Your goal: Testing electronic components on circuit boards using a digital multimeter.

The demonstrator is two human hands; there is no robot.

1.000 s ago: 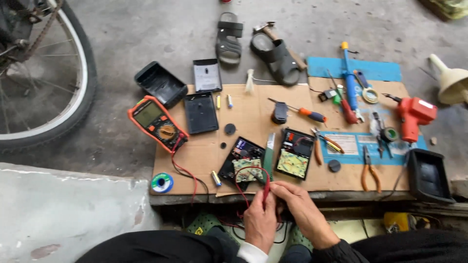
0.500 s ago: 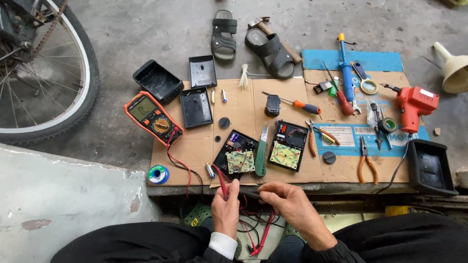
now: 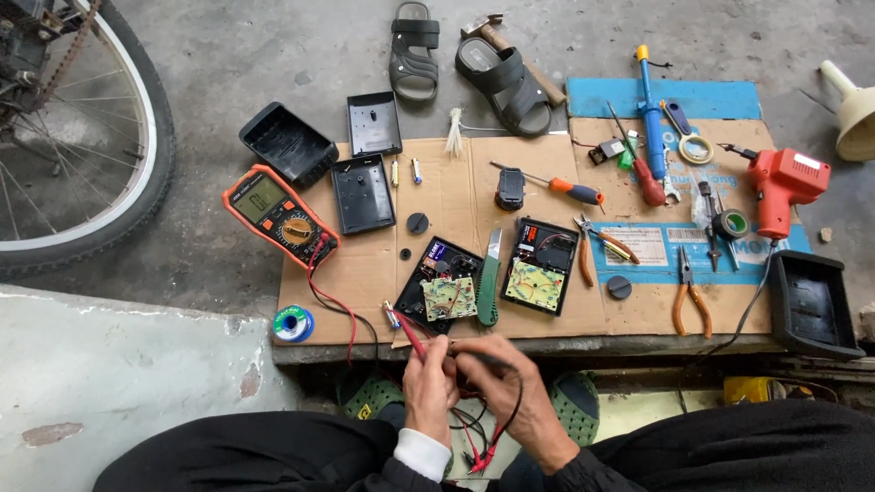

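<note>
My left hand (image 3: 428,387) grips a red test probe (image 3: 410,335) whose tip points up toward an open black device with a bare circuit board (image 3: 441,287). Close beside it, my right hand (image 3: 507,392) holds the black probe, with red and black leads (image 3: 483,437) looping down between my knees. The leads run to an orange multimeter (image 3: 280,215) at the left of the cardboard sheet (image 3: 456,182). A second opened device with a green board (image 3: 540,266) lies to the right, and a green-handled knife (image 3: 489,279) sits between the two.
Black case halves (image 3: 363,193), a solder spool (image 3: 293,323), screwdrivers (image 3: 556,187), pliers (image 3: 690,293), an orange soldering gun (image 3: 782,187), tape rolls and a black tray (image 3: 813,304) lie around. Two sandals (image 3: 465,59) sit beyond. A bicycle wheel (image 3: 137,137) stands left.
My hands have come together just below the cardboard edge. The left hand's red probe now points up toward the left circuit board, and the right hand has closed on the black probe.
</note>
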